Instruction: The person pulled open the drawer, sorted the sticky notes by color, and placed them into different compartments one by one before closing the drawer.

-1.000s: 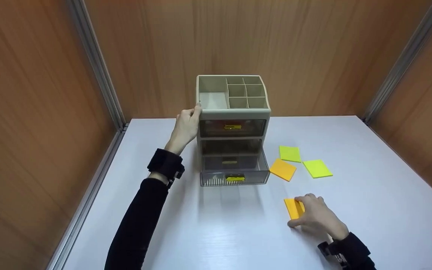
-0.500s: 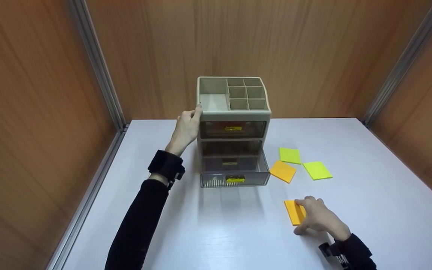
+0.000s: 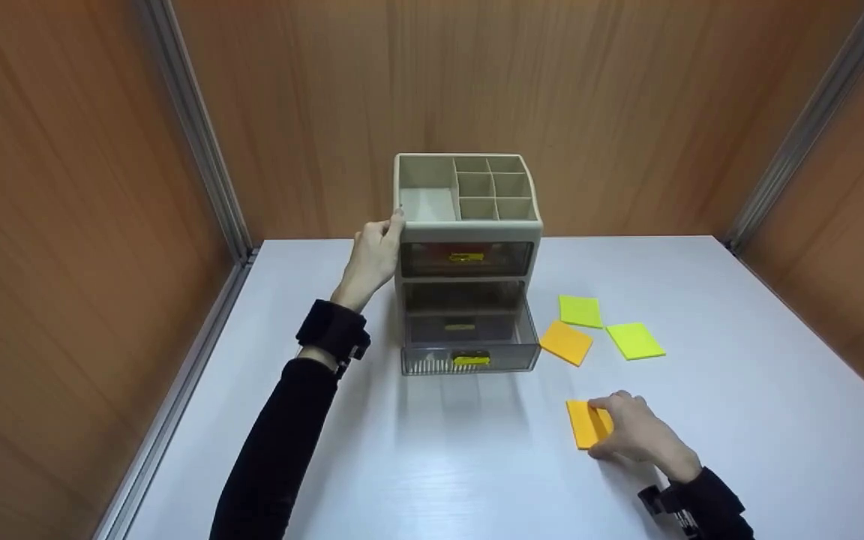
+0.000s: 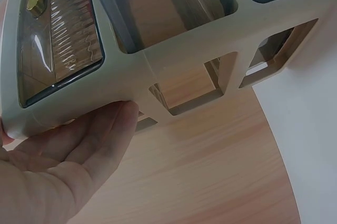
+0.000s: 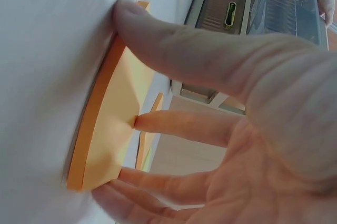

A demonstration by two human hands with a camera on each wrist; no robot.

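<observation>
A beige desk organizer (image 3: pixel 466 225) stands at the back of the white table, its clear lower drawer (image 3: pixel 469 352) pulled out. My left hand (image 3: pixel 372 255) rests flat against the organizer's left side, with the thumb at the front corner. The left wrist view shows straight fingers (image 4: pixel 100 139) lying along that side wall (image 4: pixel 174 60). Near the front right, my right hand (image 3: pixel 634 431) grips an orange sticky-note pad (image 3: pixel 584 422) that lies on the table. In the right wrist view the thumb (image 5: pixel 174 39) presses one edge of the pad (image 5: pixel 113 124) and the fingertips hold the opposite edge.
Three more sticky-note pads lie right of the drawer: a green one (image 3: pixel 580 309), an orange one (image 3: pixel 566 341) and a second green one (image 3: pixel 634 339). The upper drawer (image 3: pixel 466 257) is closed. Wooden walls enclose the table (image 3: pixel 477 465) on three sides.
My right hand has shifted its fingers slightly on the orange pad, which has barely moved. The left hand and the organizer stay where they were.
</observation>
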